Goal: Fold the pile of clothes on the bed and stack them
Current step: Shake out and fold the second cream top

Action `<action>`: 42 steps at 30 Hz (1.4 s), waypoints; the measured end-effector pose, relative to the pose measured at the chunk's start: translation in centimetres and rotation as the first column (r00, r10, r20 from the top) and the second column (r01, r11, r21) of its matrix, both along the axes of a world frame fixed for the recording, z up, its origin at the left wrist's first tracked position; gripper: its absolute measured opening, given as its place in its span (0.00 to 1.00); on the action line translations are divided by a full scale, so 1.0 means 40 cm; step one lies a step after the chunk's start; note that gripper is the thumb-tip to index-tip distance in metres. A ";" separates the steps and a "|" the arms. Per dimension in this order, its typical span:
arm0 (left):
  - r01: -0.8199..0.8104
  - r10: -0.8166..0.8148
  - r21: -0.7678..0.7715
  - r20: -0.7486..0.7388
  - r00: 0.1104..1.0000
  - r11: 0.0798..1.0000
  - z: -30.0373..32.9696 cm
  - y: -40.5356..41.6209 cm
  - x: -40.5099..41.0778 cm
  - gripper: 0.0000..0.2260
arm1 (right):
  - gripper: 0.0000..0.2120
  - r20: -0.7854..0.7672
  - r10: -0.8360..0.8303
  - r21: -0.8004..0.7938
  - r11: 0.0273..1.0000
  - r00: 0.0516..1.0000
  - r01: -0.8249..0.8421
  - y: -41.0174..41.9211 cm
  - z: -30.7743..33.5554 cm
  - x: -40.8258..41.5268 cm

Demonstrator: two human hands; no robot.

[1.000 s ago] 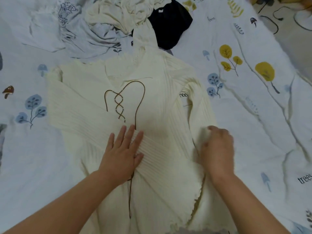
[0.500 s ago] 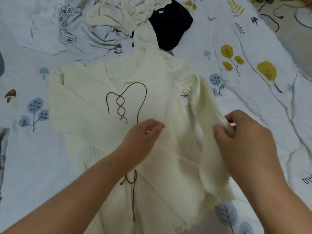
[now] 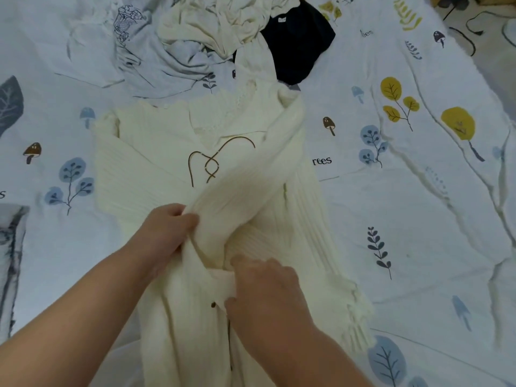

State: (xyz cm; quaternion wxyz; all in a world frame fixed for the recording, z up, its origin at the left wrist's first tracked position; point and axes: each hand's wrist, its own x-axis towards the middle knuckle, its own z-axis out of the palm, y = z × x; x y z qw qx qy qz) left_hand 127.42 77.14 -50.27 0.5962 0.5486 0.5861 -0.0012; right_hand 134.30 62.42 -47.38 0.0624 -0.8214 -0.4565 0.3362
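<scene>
While it lies front-up in the middle of the bed (image 3: 418, 219), the cream ribbed sweater (image 3: 156, 163) has bare patterned sheet open on both its left and right sides, with more room to the right, where the bed's edge and a strip of floor show at the top right corner. Its right sleeve (image 3: 251, 185) is drawn diagonally across the chest, covering part of the brown lacing (image 3: 212, 166) at the neckline. The left hand (image 3: 164, 233) has its fingers curled around the sleeve near its cuff; the right hand (image 3: 265, 289) pinches a fold of the knit just below. The sweater's hem runs out of the bottom of the frame, and the forearms hide its lower middle. A ruffled edge shows at the lower right. Beyond the collar, touching it, sits a crumpled pile: a pale grey garment (image 3: 134, 48), a cream one (image 3: 217, 20) and a black one (image 3: 298, 40), their shapes hard to make out.
</scene>
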 end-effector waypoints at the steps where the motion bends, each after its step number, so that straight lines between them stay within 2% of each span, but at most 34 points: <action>1: -0.013 0.017 0.074 -0.049 0.999 0.997 -0.006 -0.001 -0.010 0.04 | 0.14 0.049 0.061 -0.075 0.996 0.997 -0.057 -0.002 0.002 0.002; 3: 0.014 0.000 0.123 -0.114 0.993 0.992 -0.008 -0.006 -0.022 0.06 | 0.19 0.126 0.095 -0.168 0.983 0.988 -0.073 -0.008 -0.004 0.006; 6: 0.162 -0.169 -0.056 -0.168 0.971 0.985 0.001 -0.020 -0.036 0.09 | 0.17 0.095 0.044 -0.165 0.986 0.994 -0.028 -0.006 0.013 0.004; 8: 0.264 -0.281 -0.137 -0.118 0.953 0.955 0.006 -0.022 -0.050 0.08 | 0.12 0.081 0.001 -0.123 0.992 0.997 0.009 0.003 0.048 -0.002; 10: 0.221 -0.217 -0.187 0.042 0.975 0.957 0.011 -0.011 -0.070 0.13 | 0.09 0.072 0.018 -0.030 0.999 0.997 -0.016 0.007 0.081 -0.016; 12: 0.074 0.011 -0.354 0.233 0.972 0.932 0.010 0.007 -0.097 0.18 | 0.10 -0.019 0.113 0.040 0.993 0.993 -0.112 0.019 0.115 -0.040; 13: 0.021 0.101 -0.420 0.266 0.959 0.907 0.010 0.014 -0.109 0.18 | 0.12 -0.096 0.196 0.036 0.980 0.976 -0.194 0.025 0.127 -0.053; 14: 0.014 0.102 -0.416 0.254 0.962 0.909 0.004 0.013 -0.119 0.17 | 0.15 -0.193 0.289 -0.002 0.956 0.938 -0.295 0.032 0.127 -0.063; 15: 0.069 -0.005 -0.319 0.196 0.981 0.945 -0.004 0.009 -0.128 0.14 | 0.18 -0.276 0.353 -0.044 0.924 0.894 -0.379 0.036 0.124 -0.067; 16: 0.211 -0.202 -0.131 0.079 0.976 0.969 -0.016 0.006 -0.138 0.12 | 0.21 -0.323 0.374 -0.069 0.907 0.869 -0.415 0.037 0.117 -0.064; 17: 0.360 -0.356 0.045 -0.063 0.932 0.932 -0.025 0.003 -0.143 0.11 | 0.23 -0.334 0.358 -0.063 0.915 0.872 -0.399 0.034 0.109 -0.053; 18: 0.461 -0.433 0.182 -0.177 0.884 0.868 -0.031 -0.001 -0.142 0.11 | 0.22 -0.320 0.318 -0.036 0.937 0.893 -0.347 0.030 0.101 -0.038; 20: 0.493 -0.408 0.390 -0.284 0.868 0.778 -0.033 -0.006 -0.131 0.13 | 0.17 -0.257 0.173 0.033 0.985 0.951 -0.170 0.017 0.085 0.007; 23: 0.395 -0.272 0.600 -0.289 0.918 0.696 -0.028 0.005 -0.093 0.12 | 0.10 -0.143 -0.148 0.088 0.983 0.979 0.161 0.006 0.045 0.099; 25: 0.373 -0.271 0.630 -0.256 0.928 0.681 -0.024 0.015 -0.048 0.10 | 0.10 -0.025 -0.310 0.156 0.938 0.950 0.310 0.010 0.010 0.175; 27: 0.366 -0.298 0.642 -0.218 0.930 0.673 -0.023 0.026 0.012 0.09 | 0.13 0.090 -0.392 0.188 0.909 0.915 0.371 0.028 -0.024 0.251; 31: 0.371 -0.347 0.683 -0.181 0.920 0.629 -0.032 0.052 0.154 0.08 | 0.23 0.178 -0.437 0.200 0.893 0.882 0.402 0.097 -0.082 0.362; 34: 0.357 -0.349 0.710 -0.165 0.922 0.607 -0.042 0.077 0.270 0.10 | 0.26 0.234 -0.400 0.210 0.911 0.886 0.356 0.157 -0.116 0.402; 38: 0.396 -0.389 0.684 -0.175 0.905 0.612 -0.061 0.115 0.408 0.17 | 0.23 0.239 -0.396 0.198 0.914 0.887 0.355 0.222 -0.146 0.420; 41: 0.477 -0.455 0.616 -0.208 0.866 0.626 -0.068 0.150 0.476 0.06 | 0.14 0.267 -0.381 0.221 0.918 0.885 0.328 0.243 -0.165 0.427; 42: 0.467 -0.457 0.595 -0.181 0.871 0.654 -0.065 0.166 0.490 0.07 | 0.10 0.264 -0.371 0.219 0.922 0.890 0.319 0.244 -0.168 0.437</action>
